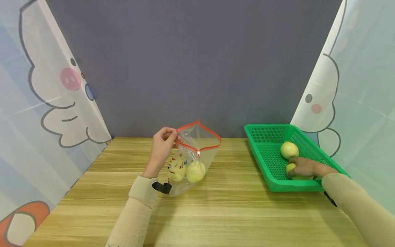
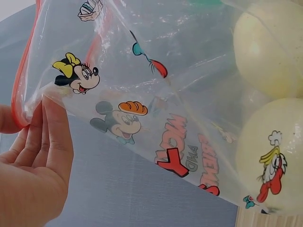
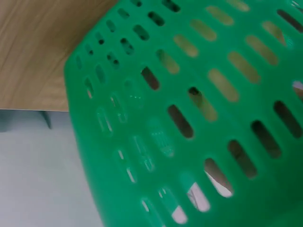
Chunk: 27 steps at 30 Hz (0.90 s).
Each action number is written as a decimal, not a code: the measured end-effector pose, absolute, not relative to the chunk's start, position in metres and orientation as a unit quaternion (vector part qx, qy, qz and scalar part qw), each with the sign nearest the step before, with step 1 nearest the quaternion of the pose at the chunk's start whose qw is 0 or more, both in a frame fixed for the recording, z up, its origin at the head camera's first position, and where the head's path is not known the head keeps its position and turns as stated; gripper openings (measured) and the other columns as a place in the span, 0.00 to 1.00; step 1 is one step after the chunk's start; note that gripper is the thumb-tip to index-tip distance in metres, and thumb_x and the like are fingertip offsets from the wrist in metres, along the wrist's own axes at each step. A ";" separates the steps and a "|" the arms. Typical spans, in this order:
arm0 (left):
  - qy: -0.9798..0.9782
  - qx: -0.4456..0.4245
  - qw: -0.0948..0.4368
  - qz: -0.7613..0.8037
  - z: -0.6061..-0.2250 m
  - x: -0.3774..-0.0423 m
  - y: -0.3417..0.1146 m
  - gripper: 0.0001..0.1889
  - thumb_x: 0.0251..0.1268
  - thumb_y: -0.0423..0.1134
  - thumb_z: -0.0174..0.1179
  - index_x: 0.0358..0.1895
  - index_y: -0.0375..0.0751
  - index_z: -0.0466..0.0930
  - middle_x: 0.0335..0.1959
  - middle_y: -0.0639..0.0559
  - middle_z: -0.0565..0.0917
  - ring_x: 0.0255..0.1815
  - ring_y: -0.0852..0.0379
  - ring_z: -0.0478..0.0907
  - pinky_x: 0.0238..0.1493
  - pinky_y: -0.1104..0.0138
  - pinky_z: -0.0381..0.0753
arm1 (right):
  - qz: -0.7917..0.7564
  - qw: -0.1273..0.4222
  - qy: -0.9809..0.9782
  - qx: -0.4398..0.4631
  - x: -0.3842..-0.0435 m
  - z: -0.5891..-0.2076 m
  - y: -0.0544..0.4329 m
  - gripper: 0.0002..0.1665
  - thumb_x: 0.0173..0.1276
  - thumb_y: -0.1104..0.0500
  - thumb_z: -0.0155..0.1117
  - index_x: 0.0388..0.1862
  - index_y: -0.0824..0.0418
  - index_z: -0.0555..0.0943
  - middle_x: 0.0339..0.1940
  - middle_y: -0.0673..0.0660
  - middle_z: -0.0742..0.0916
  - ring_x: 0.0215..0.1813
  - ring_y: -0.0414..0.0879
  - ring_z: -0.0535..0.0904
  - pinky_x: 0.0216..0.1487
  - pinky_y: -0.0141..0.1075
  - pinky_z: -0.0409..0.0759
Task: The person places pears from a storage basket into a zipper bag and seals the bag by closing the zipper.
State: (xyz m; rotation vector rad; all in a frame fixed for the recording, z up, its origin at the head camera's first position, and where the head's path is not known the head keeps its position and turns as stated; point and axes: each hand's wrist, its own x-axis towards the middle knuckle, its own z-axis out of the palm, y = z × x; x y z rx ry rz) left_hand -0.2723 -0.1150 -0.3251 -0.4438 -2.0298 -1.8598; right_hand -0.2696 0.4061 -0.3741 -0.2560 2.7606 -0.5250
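Note:
My left hand [image 1: 163, 142] pinches the red-edged rim of a clear zip bag [image 1: 211, 152], its mouth spread. Two pale yellow-green apples [image 1: 195, 171] sit low in the bag. Through the left wrist view, the bag's printed cartoon film [image 2: 189, 94] fills most of the picture, with the left fingers [image 2: 59, 137] at its edge. Over at the right, my right hand [image 1: 303, 166] reaches into a green basket [image 1: 260, 161] and curls round an apple [image 1: 290, 167]. Another apple [image 1: 289, 150] lies just behind it; one more shows partly beneath the hand. Basket wall hides the right hand in its wrist view.
The basket stands on a wood-grain table [image 1: 216, 216], near its right side. A dark grey panel [image 1: 197, 68] rises behind the table. Cartoon-printed curtains [image 1: 55, 85] hang on both sides.

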 end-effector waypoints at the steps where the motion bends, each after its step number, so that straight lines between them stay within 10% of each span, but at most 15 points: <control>1: -0.717 -0.157 0.176 -0.656 -0.325 -0.272 -0.115 0.10 0.79 0.36 0.56 0.49 0.30 0.78 0.35 0.42 0.86 0.32 0.58 0.84 0.33 0.65 0.87 | -0.181 0.153 0.967 -0.093 -0.270 -0.373 0.405 0.41 0.66 0.50 0.66 0.66 0.79 0.69 0.48 0.69 0.82 0.44 0.59 0.78 0.31 0.48 0.80; 9: -0.723 -0.155 0.179 -0.649 -0.325 -0.273 -0.116 0.11 0.79 0.36 0.55 0.50 0.28 0.78 0.35 0.42 0.86 0.32 0.58 0.84 0.33 0.65 0.86 | -0.155 0.115 0.975 -0.108 -0.270 -0.363 0.396 0.39 0.66 0.49 0.63 0.65 0.78 0.71 0.57 0.78 0.79 0.47 0.62 0.79 0.37 0.50 0.80; 27: -0.717 -0.150 0.176 -0.658 -0.325 -0.273 -0.115 0.11 0.79 0.35 0.56 0.50 0.28 0.78 0.34 0.44 0.86 0.33 0.58 0.84 0.33 0.65 0.87 | -0.185 0.057 0.973 -0.123 -0.271 -0.339 0.373 0.35 0.65 0.50 0.63 0.64 0.72 0.73 0.43 0.63 0.83 0.31 0.49 0.76 0.29 0.40 0.76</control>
